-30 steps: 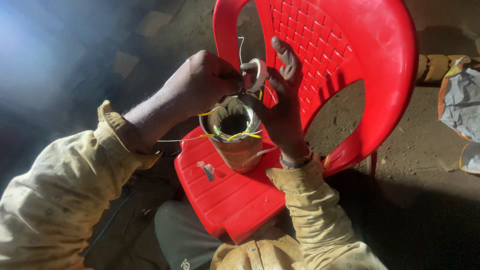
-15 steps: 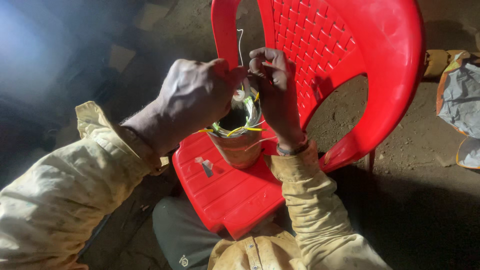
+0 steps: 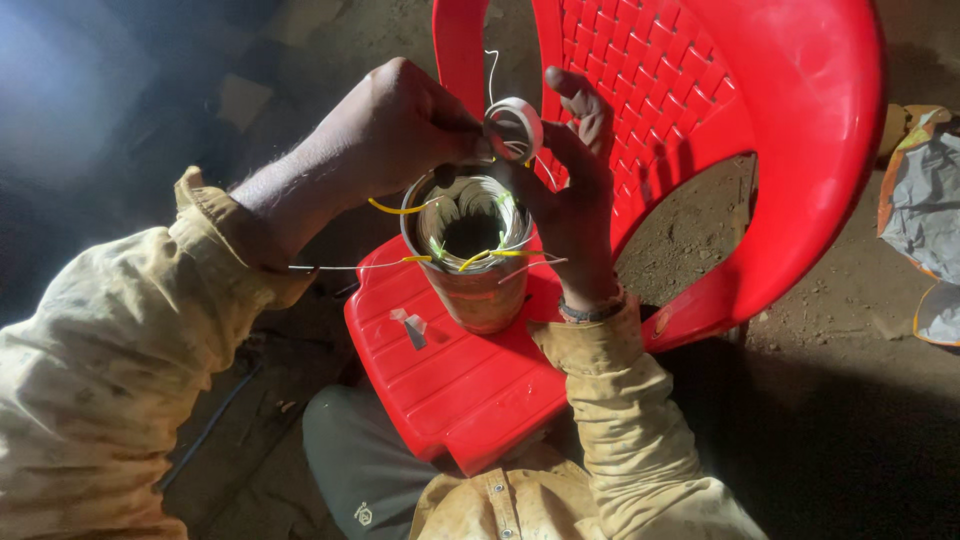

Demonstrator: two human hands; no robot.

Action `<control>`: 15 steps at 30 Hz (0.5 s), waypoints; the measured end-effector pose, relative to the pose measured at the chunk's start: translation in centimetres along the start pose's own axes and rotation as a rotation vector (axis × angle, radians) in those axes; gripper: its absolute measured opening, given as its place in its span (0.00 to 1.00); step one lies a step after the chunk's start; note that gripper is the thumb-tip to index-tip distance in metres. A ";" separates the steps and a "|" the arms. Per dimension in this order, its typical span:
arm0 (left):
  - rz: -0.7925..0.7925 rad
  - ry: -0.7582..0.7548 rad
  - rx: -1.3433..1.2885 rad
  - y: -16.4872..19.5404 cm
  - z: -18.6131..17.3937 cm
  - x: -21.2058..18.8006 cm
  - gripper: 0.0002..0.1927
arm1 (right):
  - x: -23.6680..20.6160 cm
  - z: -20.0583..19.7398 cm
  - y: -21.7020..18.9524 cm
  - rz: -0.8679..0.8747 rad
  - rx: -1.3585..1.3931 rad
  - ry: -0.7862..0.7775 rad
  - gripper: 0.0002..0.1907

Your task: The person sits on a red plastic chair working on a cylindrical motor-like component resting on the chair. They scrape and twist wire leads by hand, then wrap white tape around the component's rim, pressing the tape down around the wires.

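The left hand is clenched, its fingertips pinching at the rim of a round wound coil standing on the seat of a red plastic chair. The right hand grasps a small white tape roll just above that rim, between thumb and fingers. Yellow and green sleeved wires stick out below the fingers. A small grey scrap lies on the seat nearby, and a crumpled sack lies well apart.
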State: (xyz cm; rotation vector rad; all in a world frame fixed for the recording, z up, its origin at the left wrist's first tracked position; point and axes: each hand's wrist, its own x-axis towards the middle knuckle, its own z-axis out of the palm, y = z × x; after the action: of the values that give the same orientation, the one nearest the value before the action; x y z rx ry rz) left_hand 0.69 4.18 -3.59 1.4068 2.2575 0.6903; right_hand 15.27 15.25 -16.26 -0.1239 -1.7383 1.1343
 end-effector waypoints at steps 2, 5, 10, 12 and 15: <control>0.022 -0.006 0.002 -0.3 0.0 -0.1 0.08 | -0.1 -0.3 0.2 0.009 0.005 -0.028 0.18; 0.080 -0.015 0.023 -0.7 -0.1 -0.3 0.08 | -0.1 -0.6 0.2 0.148 0.209 -0.118 0.22; 0.072 -0.053 -0.028 -0.9 -0.3 -0.2 0.08 | 0.3 -0.3 0.4 0.113 0.161 -0.109 0.17; 0.100 -0.053 0.017 -0.9 -0.1 -0.5 0.08 | 0.6 0.1 0.7 0.108 0.257 -0.109 0.13; 0.385 0.169 0.250 -0.9 0.9 -1.4 0.07 | 0.7 1.0 1.1 0.252 0.363 -0.008 0.03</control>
State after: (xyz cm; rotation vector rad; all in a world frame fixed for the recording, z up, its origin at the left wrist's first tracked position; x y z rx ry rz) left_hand 1.11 2.72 -4.76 2.0075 2.2826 0.6806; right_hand 13.75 15.64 -16.65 -0.1171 -1.5244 1.6190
